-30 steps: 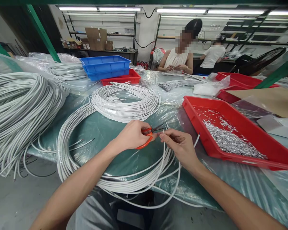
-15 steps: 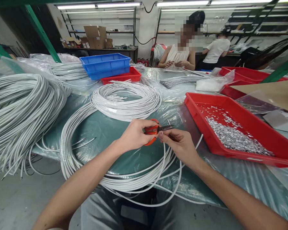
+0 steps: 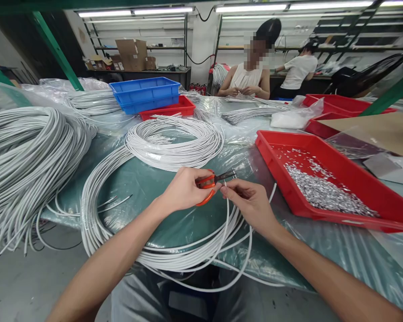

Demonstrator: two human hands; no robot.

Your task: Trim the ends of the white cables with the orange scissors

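- Your right grip [image 3: 249,200] pinches a thin, round, white cable [image 3: 227,210] near its tip.
- Your left grip [image 3: 187,190] wraps orange-handled, dark-metal scissors [image 3: 217,178]; their blades have swung toward two o'clock, staying by that tip.

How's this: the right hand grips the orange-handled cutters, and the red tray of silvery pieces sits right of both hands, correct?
Wrong hand: the head view shows the left hand gripping the orange-handled cutters. The red tray does sit to the right.
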